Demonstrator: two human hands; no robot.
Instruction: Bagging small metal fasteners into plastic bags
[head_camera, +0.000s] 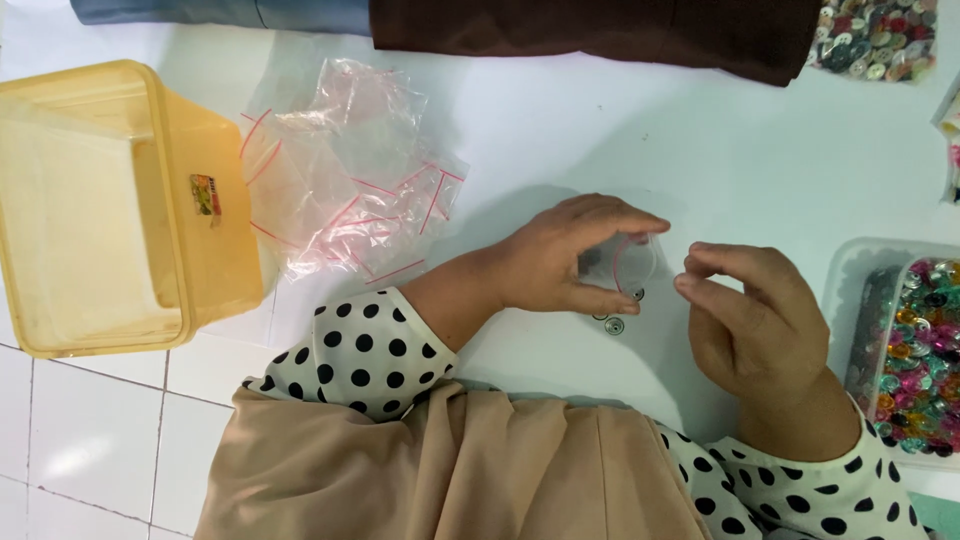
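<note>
1. Hands are working low over the white tiled floor (560, 130), just in front of your beige lap cloth (450, 470).
2. Your left hand (570, 255) is pinching a small clear zip bag (637, 262) between thumb and fingers, holding its mouth toward the right.
3. Your right hand (750, 320) is pressing thumb and forefinger together right beside the bag's mouth; whether anything sits between those fingertips is too small to tell.
4. Two or three small dark buttons (612, 322) are lying loose on the floor under the bag, just below your left thumb.
5. Spare zip bags (350, 170) with red seal lines are lying in a heap left of your left hand, next to an empty yellow plastic tub (110, 200).
6. A clear container of shiny coloured sequins (915, 350) is sitting close to your right wrist.
7. Risks, as I judge them:
   - the bag's mouth is looking only partly open, so a small piece could miss it and skip away across the slick tile;
   - your right sleeve is hanging near the sequin container and could nudge or tip it;
   - loose buttons under the bag could be swept off by your left hand.
</note>
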